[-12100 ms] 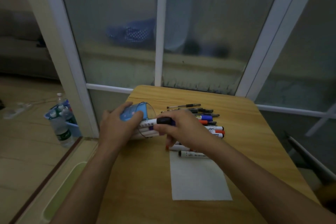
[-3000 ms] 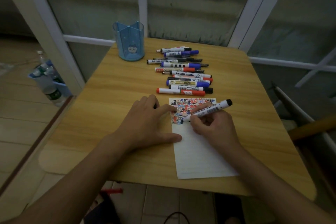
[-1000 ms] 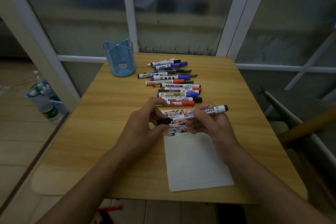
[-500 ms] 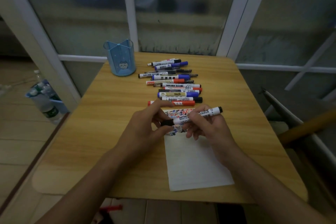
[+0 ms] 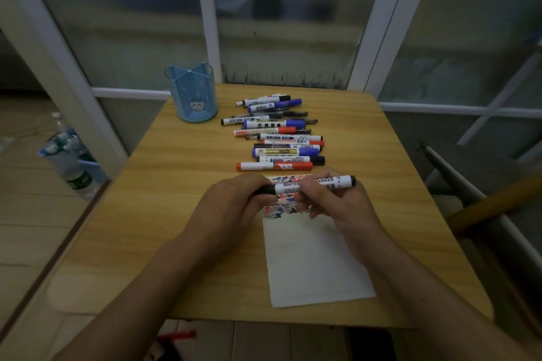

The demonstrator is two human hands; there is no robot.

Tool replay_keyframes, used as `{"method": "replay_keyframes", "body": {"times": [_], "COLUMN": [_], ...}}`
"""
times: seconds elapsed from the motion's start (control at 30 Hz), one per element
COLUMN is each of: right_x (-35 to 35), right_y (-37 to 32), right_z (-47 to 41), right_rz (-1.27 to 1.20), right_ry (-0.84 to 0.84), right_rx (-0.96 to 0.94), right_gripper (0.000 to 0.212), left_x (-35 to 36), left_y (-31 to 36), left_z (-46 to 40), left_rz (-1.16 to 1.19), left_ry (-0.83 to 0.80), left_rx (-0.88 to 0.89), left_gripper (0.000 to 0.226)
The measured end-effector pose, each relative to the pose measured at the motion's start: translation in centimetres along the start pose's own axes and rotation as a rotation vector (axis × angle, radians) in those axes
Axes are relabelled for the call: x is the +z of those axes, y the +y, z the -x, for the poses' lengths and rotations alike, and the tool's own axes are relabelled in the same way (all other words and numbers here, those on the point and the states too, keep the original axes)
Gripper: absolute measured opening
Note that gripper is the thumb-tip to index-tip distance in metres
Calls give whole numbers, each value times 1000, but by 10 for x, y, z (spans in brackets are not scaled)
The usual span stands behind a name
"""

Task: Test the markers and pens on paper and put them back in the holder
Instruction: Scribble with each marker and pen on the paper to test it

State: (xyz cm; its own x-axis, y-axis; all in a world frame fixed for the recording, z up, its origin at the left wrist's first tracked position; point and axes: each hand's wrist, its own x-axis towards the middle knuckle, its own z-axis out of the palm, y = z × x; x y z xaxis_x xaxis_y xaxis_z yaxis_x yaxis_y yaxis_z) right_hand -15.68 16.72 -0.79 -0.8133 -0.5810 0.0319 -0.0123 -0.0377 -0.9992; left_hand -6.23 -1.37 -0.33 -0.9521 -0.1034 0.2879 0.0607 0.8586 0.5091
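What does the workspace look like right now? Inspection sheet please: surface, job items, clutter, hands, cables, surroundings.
Surface: wooden table, light grain.
Job's things: black whiteboard marker held level over the paper, whose top edge is covered in red, blue and black scribbles; row of markers and pens lying behind the paper; blue pen holder upright at the far left corner, nothing seen in it.
Clutter: nothing seen.
Hands: left hand grips the marker's black cap end; right hand grips its barrel.
Cables: nothing seen.
Surroundings: frosted glass panels in white frames behind; water bottles on the floor at left.
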Motion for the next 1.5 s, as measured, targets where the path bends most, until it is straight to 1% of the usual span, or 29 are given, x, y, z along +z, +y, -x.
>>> {"method": "replay_keyframes", "body": {"times": [0.17,0.3,0.4,0.5,0.6,0.67,0.7,0.8,0.87,0.97,1.07,1.13,1.2,1.27,1.3,1.4,1.5], "right_x": [0,2,4,5,4,2,0,2,9,19,25,22,16,9,6,-1,-6], "right_y": [1,0,0,0,-2,-6,-9,-12,-10,-7,-5,-4,1,5,7,15,19], "right_z": [-2,-2,-3,-3,-5,-7,-9,-14,-16,-18,-20,-24,-29,-34,-37,-45,-51], "right_rz": [-51,-50,-50,-14,16,54,90,207,259,352,419,480,656,838,902,1079,1174], "right_ry": [-25,-29,-33,-36,-75,-118,-130,-127,-126,-166,-159,-71,39,118,136,140,143], "right_rx": [21,5,0,-13,-2,21,27,18,8,-7,-23,-21,-75,-185,-237,-319,-349], "right_gripper": [26,18,18,17,10,12,13,14,15,21,39,40,30,13,10,24,34], "left_x": [3,4,4,2,-1,-3,-5,-5,-3,0,-1,-7,-16,-24,-27,-35,-37], "left_y": [-1,-1,-1,0,-1,1,2,5,4,0,-8,-18,-29,-42,-47,-58,-59], "left_z": [1,1,1,1,2,2,1,2,4,8,16,19,23,26,28,32,33], "left_rz": [16,35,38,61,130,175,185,163,107,-15,-19,-64,-87,-179,-245,-334,-400], "left_ry": [12,13,7,-33,-102,-125,-110,-46,-35,-46,30,113,157,139,113,67,68], "left_rx": [-11,-21,-22,-39,-60,-55,-37,10,12,41,50,-27,-186,-315,-364,-523,-573], "left_gripper": [10,2,2,4,5,8,13,42,51,48,39,39,41,40,37,25,21]}}
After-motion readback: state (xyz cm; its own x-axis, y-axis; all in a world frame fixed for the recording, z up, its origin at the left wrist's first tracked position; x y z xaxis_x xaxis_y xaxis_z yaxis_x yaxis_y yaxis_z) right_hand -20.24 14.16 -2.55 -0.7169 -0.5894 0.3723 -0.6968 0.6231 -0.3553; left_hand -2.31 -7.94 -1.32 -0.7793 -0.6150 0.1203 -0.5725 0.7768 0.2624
